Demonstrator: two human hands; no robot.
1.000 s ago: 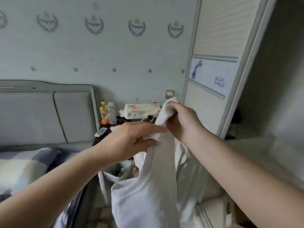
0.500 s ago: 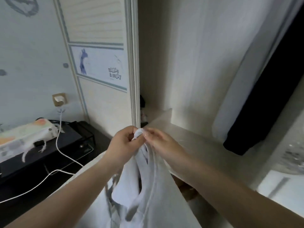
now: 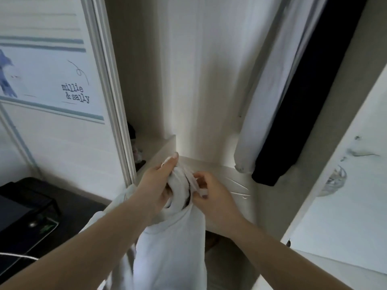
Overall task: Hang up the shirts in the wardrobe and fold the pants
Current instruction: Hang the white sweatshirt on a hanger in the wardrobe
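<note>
White shirt [image 3: 171, 248], plain soft fabric, held up in front of the open wardrobe [image 3: 188, 80]. Its upper edge is gathered into a bunch between the left hand [image 3: 159, 185] and the right hand [image 3: 211, 197], both of which pinch the cloth; the remainder hangs straight down out of view at the bottom. Inside the wardrobe, pale panelled walls and a light shelf [image 3: 219, 170]; at right hang a white garment [image 3: 263, 101] and, just beside it, a black garment [image 3: 301, 101].

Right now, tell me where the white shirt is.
Low centre of the head view, the white shirt hangs bunched between the left hand and right hand, before the open wardrobe's shelf.
</note>
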